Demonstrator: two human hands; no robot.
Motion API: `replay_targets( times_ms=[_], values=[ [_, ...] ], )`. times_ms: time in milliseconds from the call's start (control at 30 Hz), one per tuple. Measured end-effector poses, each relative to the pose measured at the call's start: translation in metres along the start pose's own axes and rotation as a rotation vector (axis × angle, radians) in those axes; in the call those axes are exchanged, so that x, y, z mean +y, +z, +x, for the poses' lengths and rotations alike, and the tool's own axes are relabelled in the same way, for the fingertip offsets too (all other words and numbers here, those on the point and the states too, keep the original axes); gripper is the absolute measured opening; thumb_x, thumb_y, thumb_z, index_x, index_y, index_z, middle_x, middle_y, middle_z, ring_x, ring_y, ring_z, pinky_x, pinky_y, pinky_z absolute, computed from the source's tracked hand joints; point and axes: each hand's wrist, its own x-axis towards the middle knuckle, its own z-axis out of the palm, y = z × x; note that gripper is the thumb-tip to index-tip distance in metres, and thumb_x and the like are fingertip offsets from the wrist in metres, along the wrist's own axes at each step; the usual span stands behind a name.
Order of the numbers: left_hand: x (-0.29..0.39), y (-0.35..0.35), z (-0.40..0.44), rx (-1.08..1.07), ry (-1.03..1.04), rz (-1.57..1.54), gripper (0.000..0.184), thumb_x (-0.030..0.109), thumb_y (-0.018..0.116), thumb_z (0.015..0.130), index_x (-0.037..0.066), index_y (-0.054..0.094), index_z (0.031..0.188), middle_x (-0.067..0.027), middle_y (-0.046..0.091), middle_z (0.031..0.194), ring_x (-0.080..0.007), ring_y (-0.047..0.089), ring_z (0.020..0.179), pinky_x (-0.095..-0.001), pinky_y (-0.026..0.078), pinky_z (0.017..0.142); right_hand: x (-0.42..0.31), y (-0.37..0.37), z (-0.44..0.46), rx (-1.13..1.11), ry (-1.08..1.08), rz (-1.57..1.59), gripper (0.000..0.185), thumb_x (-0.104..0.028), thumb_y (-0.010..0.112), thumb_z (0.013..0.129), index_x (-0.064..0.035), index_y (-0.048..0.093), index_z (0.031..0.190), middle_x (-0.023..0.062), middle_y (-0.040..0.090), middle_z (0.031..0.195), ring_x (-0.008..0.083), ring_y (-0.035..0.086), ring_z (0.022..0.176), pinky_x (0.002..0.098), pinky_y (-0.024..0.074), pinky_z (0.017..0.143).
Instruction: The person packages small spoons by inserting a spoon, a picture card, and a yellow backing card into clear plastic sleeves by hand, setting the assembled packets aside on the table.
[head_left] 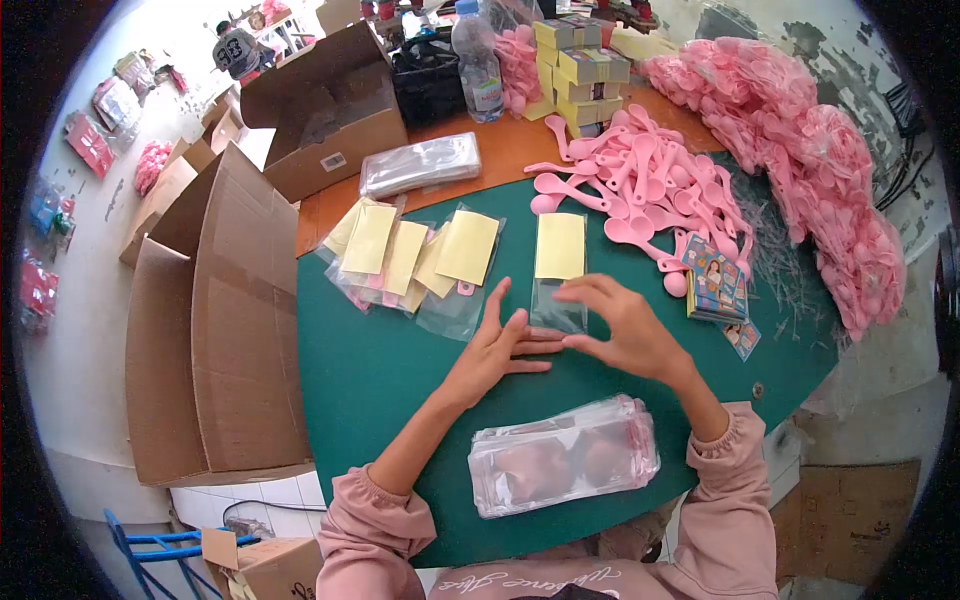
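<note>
A clear plastic bag (559,308) with a pale yellow card (561,246) in its upper part lies flat on the green tabletop. My left hand (492,350) is at the bag's lower end, fingers stretched out and spread, fingertips near its bottom edge. Over the bag's lower right side is my right hand (632,328), curved, with thumb and fingers apart and nothing seen between them. Whether either hand presses on the plastic I cannot tell. To the left lie several bagged yellow cards (467,246), overlapping, with bits of pink showing beneath.
A stack of clear bags (562,458) lies close to me. Pink spoons (650,180) are heaped at the back right, beside printed cards (715,285). Beyond are bagged pink spoons (800,150), card bundles (590,70), a water bottle (478,65) and cardboard boxes (245,330).
</note>
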Motion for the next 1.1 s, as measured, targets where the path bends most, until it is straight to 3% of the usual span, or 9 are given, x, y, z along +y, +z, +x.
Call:
replay_targets(
  times_ms=[267,367,433,533,667,733,867,933,1100],
  values=[
    [-0.005,-0.006,0.000,0.003,-0.050,0.182,0.059,0.009,0.036,0.093,0.017,-0.001,0.138,-0.0192,0.051,0.114,-0.0244,0.055,0.102,-0.0350,0.051,0.080,0.002,0.034,-0.006,-0.016,0.029,-0.128,0.024,-0.009,0.067,0.070,-0.0047,0.055,0.090,0.0116,0.050,0.093,0.0300,0.051,0.087,0.0358,0.0417,0.080],
    [-0.007,-0.004,-0.001,0.000,-0.015,0.269,0.058,0.008,0.034,0.093,0.018,0.000,0.139,-0.0182,0.052,0.112,-0.0233,0.055,0.102,-0.0345,0.052,0.078,0.007,0.039,-0.004,0.032,0.052,-0.119,0.018,-0.008,0.066,0.071,-0.0032,0.055,0.085,0.0104,0.051,0.087,0.0257,0.052,0.079,0.0336,0.0434,0.071],
    [-0.005,0.000,-0.003,-0.005,0.012,0.354,0.058,0.008,0.034,0.092,0.019,0.001,0.139,-0.0176,0.053,0.110,-0.0228,0.055,0.101,-0.0343,0.052,0.077,0.007,0.032,0.000,-0.109,0.219,0.155,0.014,-0.007,0.062,0.071,-0.0014,0.054,0.081,0.0118,0.053,0.081,0.0253,0.054,0.077,0.0345,0.0446,0.068],
    [-0.002,0.003,-0.005,-0.017,0.061,0.498,0.058,0.009,0.035,0.092,0.021,0.003,0.139,-0.0164,0.055,0.107,-0.0216,0.057,0.098,-0.0335,0.053,0.075,0.008,0.028,0.001,-0.184,0.271,0.199,0.012,-0.005,0.061,0.071,-0.0001,0.053,0.078,0.0120,0.053,0.077,0.0251,0.055,0.073,0.0340,0.0449,0.065],
    [0.001,0.004,0.000,0.046,0.019,0.395,0.055,0.013,0.041,0.091,0.015,0.013,0.138,-0.0163,0.060,0.095,-0.0228,0.061,0.090,-0.0334,0.055,0.067,0.006,0.029,-0.002,-0.225,0.235,0.199,0.012,-0.005,0.061,0.071,-0.0002,0.052,0.078,0.0121,0.053,0.078,0.0251,0.055,0.073,0.0346,0.0448,0.064],
    [0.008,0.004,0.009,0.059,-0.055,0.333,0.053,0.013,0.042,0.090,0.013,0.016,0.136,-0.0153,0.060,0.095,-0.0216,0.061,0.089,-0.0325,0.055,0.066,0.008,0.036,-0.006,-0.130,0.009,0.045,0.014,-0.004,0.063,0.070,-0.0001,0.052,0.077,0.0095,0.051,0.074,0.0195,0.052,0.065,0.0291,0.0420,0.058],
    [0.002,0.000,0.016,0.080,-0.073,0.366,0.047,0.012,0.046,0.089,0.009,0.024,0.130,-0.0132,0.060,0.093,-0.0184,0.062,0.086,-0.0296,0.055,0.065,0.005,0.032,-0.007,-0.106,-0.036,0.021,0.015,-0.006,0.063,0.071,-0.0003,0.052,0.080,0.0098,0.050,0.073,0.0211,0.051,0.067,0.0307,0.0423,0.060],
    [0.001,-0.001,0.014,0.063,-0.054,0.377,0.047,0.011,0.046,0.089,0.008,0.024,0.131,-0.0138,0.060,0.093,-0.0184,0.062,0.086,-0.0286,0.054,0.065,0.001,0.022,-0.004,-0.172,0.202,0.204,0.016,-0.012,0.062,0.071,-0.0012,0.051,0.078,0.0120,0.051,0.077,0.0277,0.052,0.075,0.0366,0.0427,0.068],
    [0.001,-0.004,0.014,0.020,-0.028,0.365,0.049,0.011,0.045,0.090,0.008,0.021,0.132,-0.0154,0.060,0.095,-0.0194,0.062,0.087,-0.0281,0.054,0.067,0.007,0.027,-0.005,-0.111,0.167,0.042,0.017,-0.013,0.063,0.070,-0.0036,0.052,0.079,0.0105,0.050,0.079,0.0264,0.051,0.079,0.0360,0.0405,0.071]
  ],
)
